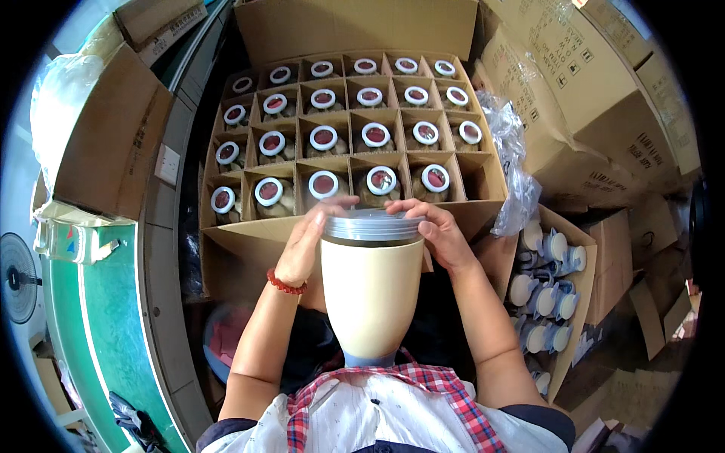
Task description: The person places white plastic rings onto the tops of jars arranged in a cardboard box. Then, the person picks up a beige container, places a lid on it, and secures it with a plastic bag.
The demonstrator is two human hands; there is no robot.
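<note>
A tall cream tumbler (370, 298) with a blue-grey foot stands upright close to my chest, wider at its top than its bottom. Stacked grey lids or rings (373, 226) cover its mouth; whether they are one piece or several I cannot tell. My left hand (308, 240), with a red bead bracelet (286, 282) at the wrist, grips the left side of the lid. From the right, my right hand (439, 232) closes on the same rim, its fingertips on the lid's top edge. Just beyond is a large divided carton (260, 229) holding several jars with white-ringed, dark red tops (325, 183).
To the right, an open carton (578, 317) holds several light-blue lidded pieces (545, 300). Crumpled clear plastic (513, 162) hangs over the divided carton's right edge. Large cartons (559, 83) stack at the back right. A green-topped table (113, 325) with a brown box (113, 136) runs along the left.
</note>
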